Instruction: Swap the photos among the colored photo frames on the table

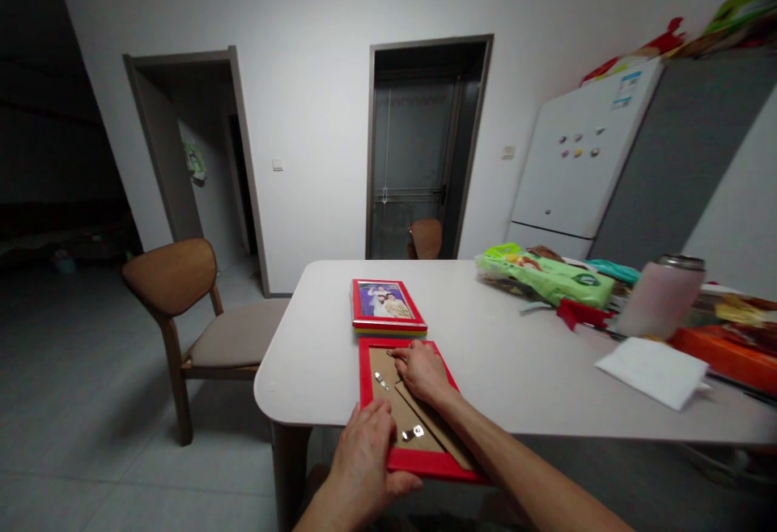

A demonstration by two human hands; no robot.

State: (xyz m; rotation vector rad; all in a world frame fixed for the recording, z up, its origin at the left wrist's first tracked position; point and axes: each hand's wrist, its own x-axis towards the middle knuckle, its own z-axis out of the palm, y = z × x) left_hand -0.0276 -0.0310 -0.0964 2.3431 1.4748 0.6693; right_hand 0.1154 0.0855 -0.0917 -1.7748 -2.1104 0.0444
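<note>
Left hand (pixel 365 451) is clasping face-down red picture frame (pixel 437 465), fingers curled at its edge; right hand (pixel 425 370) is bunching fingers over backing board (pixel 404 409), hold unclear. Refrigerator label (pixel 626 89) is proving illegible.

Probably a home: fridge (pixel 583 184), table (pixel 510 370), chair (pixel 176 273).

Looked out from 1 head-worn camera, forward and down across the table (pixel 515 386). Caught the left hand (pixel 367 453) and right hand (pixel 423 372) close, low at centre, with the far wall (pixel 309 95) and fridge (pixel 571 184) well back. Spanned widely, from the chair (pixel 173 279) at left to the pink bottle (pixel 663 301) at right.
</note>
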